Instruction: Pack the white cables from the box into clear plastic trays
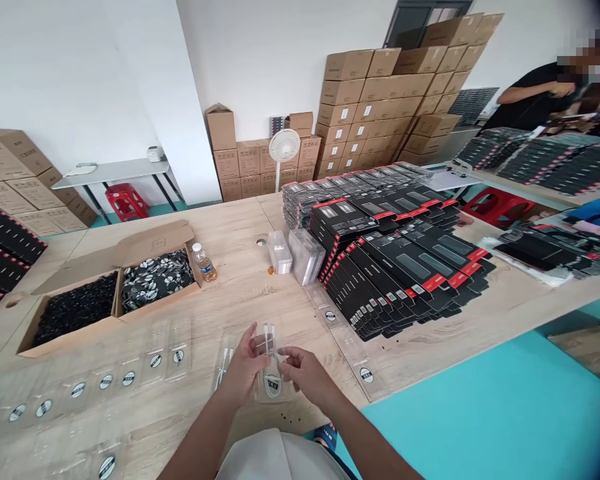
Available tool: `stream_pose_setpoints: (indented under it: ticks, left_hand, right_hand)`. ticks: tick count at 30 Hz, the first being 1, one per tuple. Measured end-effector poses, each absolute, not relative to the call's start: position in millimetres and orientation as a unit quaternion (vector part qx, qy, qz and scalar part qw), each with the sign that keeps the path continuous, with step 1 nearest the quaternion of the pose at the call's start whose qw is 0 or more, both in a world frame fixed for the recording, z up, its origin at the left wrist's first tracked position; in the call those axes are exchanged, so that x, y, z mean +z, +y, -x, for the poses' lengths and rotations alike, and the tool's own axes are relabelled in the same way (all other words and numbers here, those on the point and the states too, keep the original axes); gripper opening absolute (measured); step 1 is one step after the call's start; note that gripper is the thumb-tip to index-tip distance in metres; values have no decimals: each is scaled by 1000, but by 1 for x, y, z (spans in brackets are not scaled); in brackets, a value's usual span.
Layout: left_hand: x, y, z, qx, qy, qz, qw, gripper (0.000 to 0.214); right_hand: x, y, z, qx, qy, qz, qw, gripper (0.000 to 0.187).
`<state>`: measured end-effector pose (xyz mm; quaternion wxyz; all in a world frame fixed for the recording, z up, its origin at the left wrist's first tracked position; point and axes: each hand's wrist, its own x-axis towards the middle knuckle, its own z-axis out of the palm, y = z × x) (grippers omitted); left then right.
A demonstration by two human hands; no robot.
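My left hand (243, 371) grips the top of a clear plastic sleeve (273, 385) with a round black-and-white sticker, and a small transparent item sits inside it. My right hand (304, 375) is close by on the sleeve's right side, its fingers pinching the plastic edge. Just left of my hands lies a thin clear strip with white lines (223, 368). A row of similar stickered sleeves (105, 381) is spread across the wooden table (240, 233) to the left.
Stacks of black-and-red retail boxes (395, 257) stand to the right, with clear plastic packs (290, 257) beside them. Open cartons hold black (75, 309) and patterned (156, 280) items. A water bottle (205, 263) stands nearby. A person (535, 93) works at the far right.
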<state>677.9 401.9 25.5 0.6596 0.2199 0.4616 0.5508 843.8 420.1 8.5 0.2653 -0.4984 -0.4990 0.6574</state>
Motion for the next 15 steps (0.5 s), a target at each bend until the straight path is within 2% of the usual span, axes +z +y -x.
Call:
stream_pose_setpoints:
  ticks: [3,6,9,15]
  left_hand:
    - [-22,380,-637,541,626,-240,507,79]
    - [-64,354,-597,444,739,-291,416,69]
    - [-90,339,-576,354,762,-341,422,66]
    - [-100,341,-573,326,736,-399,440,69]
  right_hand:
    - [-30,409,-811,674,-473,530,205,42]
    - [-58,402,-773,668,-479,543,172,37]
    - [-75,404,-745,633,-507,565,155,34]
    - [-89,411,-721,561,-575,577,147,33]
